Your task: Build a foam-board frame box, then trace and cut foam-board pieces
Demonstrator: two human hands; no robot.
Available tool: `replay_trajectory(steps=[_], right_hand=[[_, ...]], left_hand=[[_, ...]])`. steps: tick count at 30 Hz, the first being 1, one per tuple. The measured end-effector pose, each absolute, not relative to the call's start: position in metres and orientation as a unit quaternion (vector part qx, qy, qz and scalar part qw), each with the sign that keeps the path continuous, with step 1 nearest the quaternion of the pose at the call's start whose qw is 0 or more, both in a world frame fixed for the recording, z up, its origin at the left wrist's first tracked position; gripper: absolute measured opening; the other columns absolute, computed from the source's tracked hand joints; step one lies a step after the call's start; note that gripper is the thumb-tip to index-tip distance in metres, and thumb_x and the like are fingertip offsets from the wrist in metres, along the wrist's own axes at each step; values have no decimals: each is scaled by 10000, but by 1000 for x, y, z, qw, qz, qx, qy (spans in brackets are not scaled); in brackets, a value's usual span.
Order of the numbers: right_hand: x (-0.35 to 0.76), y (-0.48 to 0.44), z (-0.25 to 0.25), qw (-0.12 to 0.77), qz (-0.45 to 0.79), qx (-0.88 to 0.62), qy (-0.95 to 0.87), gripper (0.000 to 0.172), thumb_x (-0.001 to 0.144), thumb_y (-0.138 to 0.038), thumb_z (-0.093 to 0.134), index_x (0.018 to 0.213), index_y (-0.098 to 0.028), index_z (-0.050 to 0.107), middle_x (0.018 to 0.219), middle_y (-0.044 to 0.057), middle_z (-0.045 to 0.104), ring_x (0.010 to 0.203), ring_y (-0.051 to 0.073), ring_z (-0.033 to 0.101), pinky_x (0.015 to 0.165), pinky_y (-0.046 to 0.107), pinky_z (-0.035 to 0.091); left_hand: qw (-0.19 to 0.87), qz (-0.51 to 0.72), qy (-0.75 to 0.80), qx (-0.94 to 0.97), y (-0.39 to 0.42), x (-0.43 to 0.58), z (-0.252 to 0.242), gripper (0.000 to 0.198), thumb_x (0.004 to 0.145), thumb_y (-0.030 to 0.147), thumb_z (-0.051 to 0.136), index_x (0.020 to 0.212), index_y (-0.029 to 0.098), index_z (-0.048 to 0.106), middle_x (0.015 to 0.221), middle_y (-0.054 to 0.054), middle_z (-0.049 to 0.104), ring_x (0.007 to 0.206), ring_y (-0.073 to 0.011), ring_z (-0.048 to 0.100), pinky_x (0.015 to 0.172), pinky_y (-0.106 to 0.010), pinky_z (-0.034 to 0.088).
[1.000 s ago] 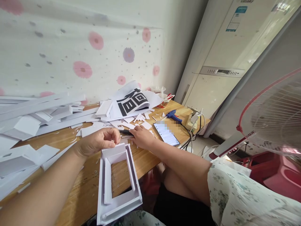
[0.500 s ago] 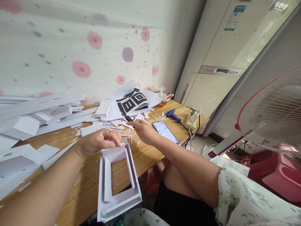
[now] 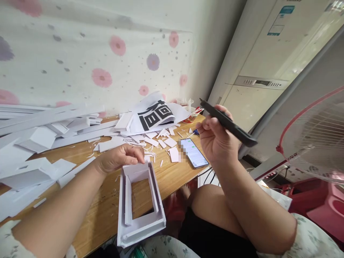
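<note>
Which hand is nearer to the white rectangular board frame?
The left hand, at the far edge of the frame; the right hand is raised to its right, holding a long black tool.

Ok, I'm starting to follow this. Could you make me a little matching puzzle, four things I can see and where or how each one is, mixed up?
Things:
1. black tool
2. white frame
3. phone
4. printed sheet

Where or how:
A. lying on the wooden table, screen lit
B. marked with bold black strokes
C. raised in the right hand
D. nearest the left hand

Pairs: 1-C, 2-D, 3-A, 4-B
</note>
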State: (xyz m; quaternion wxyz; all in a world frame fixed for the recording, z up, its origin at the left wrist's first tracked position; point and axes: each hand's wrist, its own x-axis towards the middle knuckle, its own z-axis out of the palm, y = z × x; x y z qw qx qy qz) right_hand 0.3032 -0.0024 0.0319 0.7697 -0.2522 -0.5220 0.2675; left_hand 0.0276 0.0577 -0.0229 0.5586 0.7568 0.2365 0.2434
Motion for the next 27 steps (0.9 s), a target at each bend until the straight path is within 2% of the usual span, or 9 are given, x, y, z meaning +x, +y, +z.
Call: replay_trajectory(steps=[3,6,9,12,15,21,27], right_hand=[[310,-15,34,770,207,-243,-553,284,742,-457,754,844,-288,550,559,-94,400,478,86,460,546,243,494],[299,-40,33,730,143,-247,-621,250,804,-508,689,800,-280,587,587,-50,503,486,108,499,485,258,457],[276,-68,30,601,130,-264,-743,237,865,-493,618,926,-265,639,675,-1,629,531,133,576,503,272,482],[252,-80,25,506,131,-193,-830,272,910,-489,553,947,-229,623,591,-23,608,483,109,563,509,235,475],[236,-78,19,440,125,-137,-879,241,890,-436,594,890,-195,596,586,-24,606,520,101,582,513,213,453],[224,-68,6,447,126,-165,-870,285,847,-470,600,808,-189,571,561,-36,573,491,94,542,481,206,413],[218,-67,2,449,142,-256,-844,148,751,-324,643,802,-202,576,591,-42,612,483,76,547,511,177,450]], left_hand=[[564,247,234,752,58,28,-23,251,636,468,754,681,222,739,691,-16,617,651,-141,523,647,-280,439],[567,245,231,751,59,27,-24,290,641,506,763,685,220,741,714,-28,634,680,-152,550,663,-288,455],[569,243,225,752,60,26,-26,333,652,551,757,704,222,746,729,-31,639,716,-163,569,693,-298,471],[571,244,215,754,61,26,-27,338,664,564,755,718,230,755,727,-27,630,703,-153,559,677,-284,467],[576,245,203,753,59,27,-25,310,678,552,758,728,246,766,727,-29,635,695,-149,557,670,-276,461],[593,249,192,741,58,28,-23,297,676,521,779,730,229,770,724,-25,648,683,-136,565,683,-267,457],[620,255,196,716,64,27,-29,324,606,487,826,723,190,770,742,-31,677,721,-145,584,725,-272,461]])
